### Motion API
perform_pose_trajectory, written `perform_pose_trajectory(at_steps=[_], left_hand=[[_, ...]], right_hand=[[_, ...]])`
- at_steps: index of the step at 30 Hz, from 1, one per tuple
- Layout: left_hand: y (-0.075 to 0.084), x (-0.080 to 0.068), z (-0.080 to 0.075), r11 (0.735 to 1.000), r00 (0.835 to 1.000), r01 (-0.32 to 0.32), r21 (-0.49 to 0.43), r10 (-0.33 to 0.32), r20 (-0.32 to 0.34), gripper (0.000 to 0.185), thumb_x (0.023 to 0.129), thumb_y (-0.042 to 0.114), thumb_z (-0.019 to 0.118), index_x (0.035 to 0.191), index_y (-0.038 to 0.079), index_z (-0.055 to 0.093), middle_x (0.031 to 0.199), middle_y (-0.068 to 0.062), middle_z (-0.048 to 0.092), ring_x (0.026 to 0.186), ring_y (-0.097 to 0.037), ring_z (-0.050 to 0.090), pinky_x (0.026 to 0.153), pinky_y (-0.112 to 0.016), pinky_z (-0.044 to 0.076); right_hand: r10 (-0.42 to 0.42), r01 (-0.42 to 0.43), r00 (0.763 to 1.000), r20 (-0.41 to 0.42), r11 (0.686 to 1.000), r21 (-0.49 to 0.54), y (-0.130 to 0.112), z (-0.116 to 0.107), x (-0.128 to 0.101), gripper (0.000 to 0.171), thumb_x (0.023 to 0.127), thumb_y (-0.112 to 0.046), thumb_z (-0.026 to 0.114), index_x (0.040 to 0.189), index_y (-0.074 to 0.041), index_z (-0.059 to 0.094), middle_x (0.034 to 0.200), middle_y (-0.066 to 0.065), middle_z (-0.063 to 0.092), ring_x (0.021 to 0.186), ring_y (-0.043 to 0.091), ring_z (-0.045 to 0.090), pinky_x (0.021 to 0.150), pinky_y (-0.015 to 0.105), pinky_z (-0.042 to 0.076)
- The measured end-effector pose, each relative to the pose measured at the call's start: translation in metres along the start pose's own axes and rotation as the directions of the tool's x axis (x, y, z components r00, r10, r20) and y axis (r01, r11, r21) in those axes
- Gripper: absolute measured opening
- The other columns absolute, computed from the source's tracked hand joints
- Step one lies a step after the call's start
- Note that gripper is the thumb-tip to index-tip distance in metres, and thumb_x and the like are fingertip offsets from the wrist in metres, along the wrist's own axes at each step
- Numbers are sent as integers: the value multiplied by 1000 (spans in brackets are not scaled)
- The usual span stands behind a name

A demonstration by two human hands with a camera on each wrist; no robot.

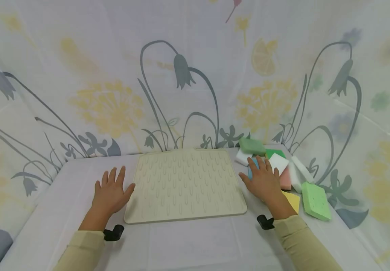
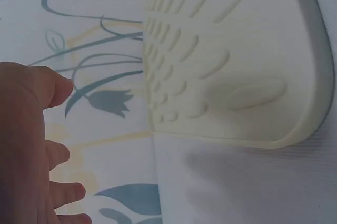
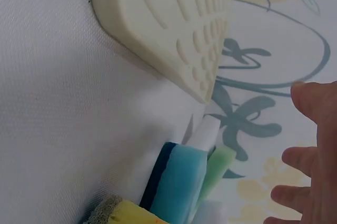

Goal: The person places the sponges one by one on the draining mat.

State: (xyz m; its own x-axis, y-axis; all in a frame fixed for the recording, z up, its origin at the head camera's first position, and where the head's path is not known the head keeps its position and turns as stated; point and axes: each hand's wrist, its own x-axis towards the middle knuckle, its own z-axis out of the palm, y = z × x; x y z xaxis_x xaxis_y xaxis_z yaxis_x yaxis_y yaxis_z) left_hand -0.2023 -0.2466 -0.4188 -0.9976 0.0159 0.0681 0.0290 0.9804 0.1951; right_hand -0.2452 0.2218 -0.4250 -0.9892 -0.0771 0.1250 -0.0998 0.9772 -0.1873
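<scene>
A cream mat [image 1: 185, 184] with raised oval ridges lies flat on the white-covered table. Left of it, my left hand [image 1: 111, 196] hovers with fingers spread, holding nothing; its thumb comes near the mat's left edge in the head view. On the other side, my right hand [image 1: 264, 181] is also spread and holds nothing. It is above a blue sponge [image 3: 180, 182] with a dark scouring side, which it partly hides in the head view. A yellow sponge [image 1: 291, 201] with a rough grey side lies under the right wrist.
Around the right hand is a loose heap: a green sponge [image 1: 252, 146], white blocks [image 1: 278, 163], a pink sponge [image 1: 285, 178] and a light green sponge [image 1: 316, 201]. A flower-printed cloth [image 1: 195, 94] rises behind the table and at both sides.
</scene>
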Motion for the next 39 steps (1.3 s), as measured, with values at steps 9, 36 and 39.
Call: perform_pose_trajectory(at_steps=[9,36,39], left_hand=[[-8,-4,23,998,998,43,-34,-42,37,72,99,43,40,153,0,20,147,-33,30,132,-55,30,99,-70,30],[-3,-1,43,976,981,163,-143,-145,130,55,97,23,44,140,-11,40,122,-33,48,104,-41,55,91,-54,46],[-3,0,46,974,981,162,-156,-141,136,52,97,19,44,139,-11,42,121,-32,50,100,-37,57,90,-52,47]], right_hand=[[44,-44,999,6,999,2,9,3,0,69,96,-46,51,152,-13,29,156,26,18,140,54,15,101,74,22],[90,-90,995,34,996,5,36,9,10,49,94,-22,52,137,2,47,152,34,16,135,60,16,93,71,37],[82,-82,996,18,997,11,36,8,11,45,94,-17,51,135,2,50,151,34,18,134,59,18,91,69,40]])
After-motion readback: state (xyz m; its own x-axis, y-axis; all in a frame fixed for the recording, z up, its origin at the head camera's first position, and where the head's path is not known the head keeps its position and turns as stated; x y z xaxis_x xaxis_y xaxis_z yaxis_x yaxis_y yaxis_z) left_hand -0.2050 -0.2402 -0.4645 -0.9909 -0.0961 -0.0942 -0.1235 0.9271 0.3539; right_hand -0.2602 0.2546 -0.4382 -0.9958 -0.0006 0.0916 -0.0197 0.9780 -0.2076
